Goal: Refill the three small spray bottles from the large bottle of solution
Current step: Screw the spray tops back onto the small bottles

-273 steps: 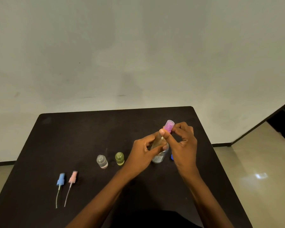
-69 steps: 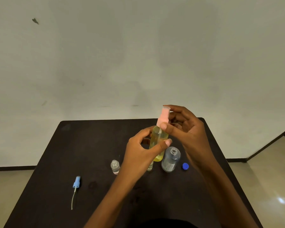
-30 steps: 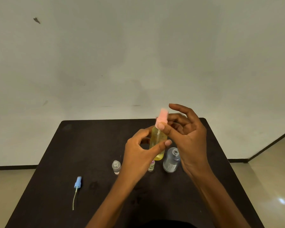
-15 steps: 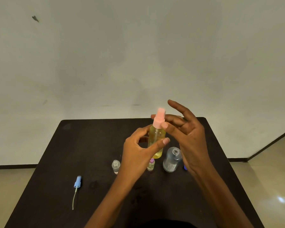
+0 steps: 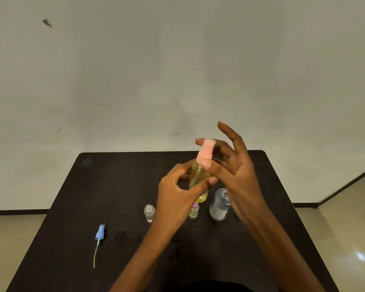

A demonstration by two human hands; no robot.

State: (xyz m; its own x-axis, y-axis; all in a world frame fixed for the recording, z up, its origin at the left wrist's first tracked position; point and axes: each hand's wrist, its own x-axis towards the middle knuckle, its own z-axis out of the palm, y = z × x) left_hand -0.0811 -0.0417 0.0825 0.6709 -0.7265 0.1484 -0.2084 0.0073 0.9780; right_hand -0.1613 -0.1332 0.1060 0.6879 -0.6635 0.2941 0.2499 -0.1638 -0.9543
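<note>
My left hand grips a small bottle of yellow liquid and holds it upright above the table. A pink spray top sits on its neck. My right hand pinches that top at its base between thumb and a finger behind it, with the other fingers spread. The large clear bottle stands uncapped on the table under my right hand. A small clear bottle stands without a top. A small bottle with a purple top stands partly hidden behind my left hand.
A blue spray top with its dip tube lies on the black table at the front left. A pale wall rises right behind the table. Tiled floor shows on both sides.
My right hand has turned round the pink top and its fingers have spread. Nine seconds ago both hands held the purple-topped bottle, and the pink top lay beside the blue one.
</note>
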